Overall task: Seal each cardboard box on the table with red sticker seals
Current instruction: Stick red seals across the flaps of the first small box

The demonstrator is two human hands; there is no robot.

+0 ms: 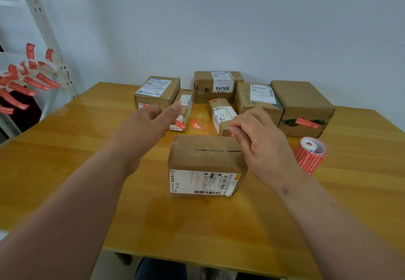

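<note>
**Near box unsealed, both hands above it**

Near box [207, 165] sits mid-worktop [65, 148], seam running left-right, directly below the hands. Right hand [260, 141] nearer, over box's far-right corner, fingertips pinched together; on what, can't tell. Left hand [142, 126] loosely curled, holds nothing. Sticker roll [310, 156] just right. Sealed boxes [303, 108] crowd behind; room in front.

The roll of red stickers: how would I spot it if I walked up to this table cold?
Start at the wooden table and go to its right side, past the person's right hand. There, in front of the big plain box, lies the roll of red stickers on its side. It is the only round, red thing among square brown boxes, with a white core showing at its end.
</note>
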